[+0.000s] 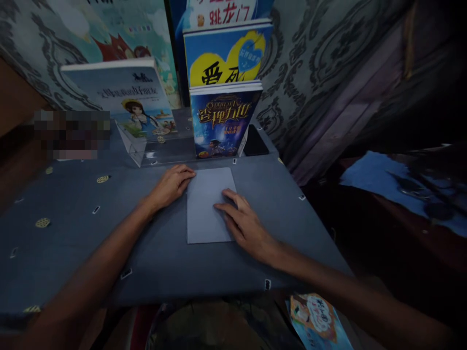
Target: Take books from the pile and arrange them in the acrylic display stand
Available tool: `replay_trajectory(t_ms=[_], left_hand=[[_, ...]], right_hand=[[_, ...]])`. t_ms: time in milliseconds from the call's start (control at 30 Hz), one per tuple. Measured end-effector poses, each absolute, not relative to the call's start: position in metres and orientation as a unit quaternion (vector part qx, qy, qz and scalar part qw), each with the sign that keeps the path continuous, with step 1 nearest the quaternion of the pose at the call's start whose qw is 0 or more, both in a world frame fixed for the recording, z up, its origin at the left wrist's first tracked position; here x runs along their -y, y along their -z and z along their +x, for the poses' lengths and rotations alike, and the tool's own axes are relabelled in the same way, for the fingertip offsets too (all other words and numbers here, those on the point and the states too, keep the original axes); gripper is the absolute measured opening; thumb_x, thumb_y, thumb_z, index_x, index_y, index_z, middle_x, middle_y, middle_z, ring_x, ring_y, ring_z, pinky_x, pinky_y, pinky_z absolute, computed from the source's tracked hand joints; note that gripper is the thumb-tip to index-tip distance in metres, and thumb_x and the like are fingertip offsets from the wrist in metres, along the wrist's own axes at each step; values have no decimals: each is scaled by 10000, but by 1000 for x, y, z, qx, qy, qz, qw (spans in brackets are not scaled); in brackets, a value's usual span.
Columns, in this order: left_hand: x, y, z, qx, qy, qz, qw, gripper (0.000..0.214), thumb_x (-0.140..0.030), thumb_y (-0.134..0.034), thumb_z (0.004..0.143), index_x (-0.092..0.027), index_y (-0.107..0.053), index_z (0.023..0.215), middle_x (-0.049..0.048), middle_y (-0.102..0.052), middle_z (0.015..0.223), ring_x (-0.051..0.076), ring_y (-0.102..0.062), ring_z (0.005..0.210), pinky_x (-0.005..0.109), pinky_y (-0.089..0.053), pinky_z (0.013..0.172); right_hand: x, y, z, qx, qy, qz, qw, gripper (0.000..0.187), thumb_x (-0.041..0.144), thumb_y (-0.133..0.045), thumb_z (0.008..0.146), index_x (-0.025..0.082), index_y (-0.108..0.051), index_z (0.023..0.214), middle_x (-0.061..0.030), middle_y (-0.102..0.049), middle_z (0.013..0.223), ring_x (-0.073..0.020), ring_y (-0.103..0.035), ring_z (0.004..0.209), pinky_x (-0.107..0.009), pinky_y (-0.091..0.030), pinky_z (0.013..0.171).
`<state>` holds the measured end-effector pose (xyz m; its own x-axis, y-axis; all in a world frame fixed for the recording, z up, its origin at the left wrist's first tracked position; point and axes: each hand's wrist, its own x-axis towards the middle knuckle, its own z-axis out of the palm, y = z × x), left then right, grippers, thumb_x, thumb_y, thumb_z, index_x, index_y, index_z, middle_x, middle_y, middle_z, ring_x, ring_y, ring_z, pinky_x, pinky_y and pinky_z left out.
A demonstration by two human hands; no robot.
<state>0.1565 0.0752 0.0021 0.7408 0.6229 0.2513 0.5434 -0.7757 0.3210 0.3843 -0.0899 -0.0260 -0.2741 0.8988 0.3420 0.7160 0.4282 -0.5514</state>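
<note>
A pale grey folded sheet of paper (pixel 206 201) lies flat on the grey tablecloth (pixel 73 228). My left hand (pixel 170 185) rests at the sheet's upper left corner, fingers curled and pressing down on its edge. My right hand (pixel 245 223) lies flat on the sheet's right edge with its fingers stretched out across the paper. Neither hand lifts the sheet.
Children's books stand in clear holders behind the sheet: a dark blue one (pixel 222 121), a yellow and blue one (pixel 228 53) above it, and a pale one (pixel 131 99) to the left. A black phone (pixel 255 142) lies beside them. Another booklet (pixel 317 323) lies low at the front.
</note>
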Motion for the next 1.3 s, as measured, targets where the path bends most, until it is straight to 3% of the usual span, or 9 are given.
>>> replay_trajectory(t_ms=[233,433,533,700,800,967,1100,1200,1300], left_hand=[[-44,-5,160,-469,-134,871,52,377,-245,-459,997,-172,-602,1338,172,-608,1386,314,-553,1285,508,-457,1053],[-31,1,167,-461,-196,850,165,505,-182,-469,946,-146,-470,1449,180,-584,1431,304,-520,1354,537,-382,1149],[-41,8,170,-470,-275,786,293,536,-171,-534,892,-156,-483,1425,167,-598,1409,278,-543,1333,488,-396,1154],[-51,7,174,-500,-387,551,545,587,-117,-623,772,-190,-489,1339,117,-646,1272,192,-667,1076,325,-527,938],[-43,1,176,-451,-339,499,658,557,-206,-707,723,-181,-532,1251,77,-677,1091,155,-669,822,252,-524,699],[-26,-8,174,-377,-231,558,703,662,-310,-758,704,-233,-490,1304,2,-642,935,135,-599,686,203,-425,542],[-19,-15,177,-359,-282,661,595,543,-254,-694,767,-233,-531,1284,31,-640,1037,205,-606,908,308,-503,780],[-15,-21,179,-360,-309,716,513,437,-224,-636,812,-223,-561,1243,49,-640,1139,248,-565,1110,378,-439,1013],[-17,-26,175,-325,-299,694,569,501,-289,-647,839,-234,-517,1319,52,-640,1195,244,-581,1122,367,-451,1003]], right_hand=[[86,29,386,792,-35,-556,248,414,157,-433,990,184,-598,1368,-217,-491,1505,-362,-425,1455,-629,-424,1133],[84,35,385,795,-15,-551,252,459,95,-452,948,199,-602,1369,-202,-502,1523,-346,-426,1462,-585,-477,1107],[83,42,386,797,0,-547,256,480,64,-440,924,169,-621,1356,-238,-515,1502,-374,-458,1436,-581,-500,1084],[79,57,388,790,18,-551,267,495,78,-448,922,216,-628,1362,-205,-518,1515,-368,-474,1424,-583,-509,1075],[76,67,389,790,27,-550,270,532,57,-434,907,233,-618,1374,-193,-520,1518,-358,-469,1428,-583,-509,1073],[71,81,391,785,46,-554,272,555,64,-417,906,235,-591,1403,-199,-519,1518,-358,-466,1427,-578,-512,1066],[71,79,393,790,33,-545,280,491,146,-418,952,236,-592,1403,-201,-526,1512,-368,-484,1413,-566,-532,1048],[74,69,394,770,-7,-555,315,452,230,-418,994,256,-568,1420,-167,-420,1600,-341,-440,1451,-548,-496,1098],[72,57,397,715,-78,-588,370,576,358,-519,977,244,-421,1533,-162,-328,1651,-329,-387,1487,-536,-449,1145]])
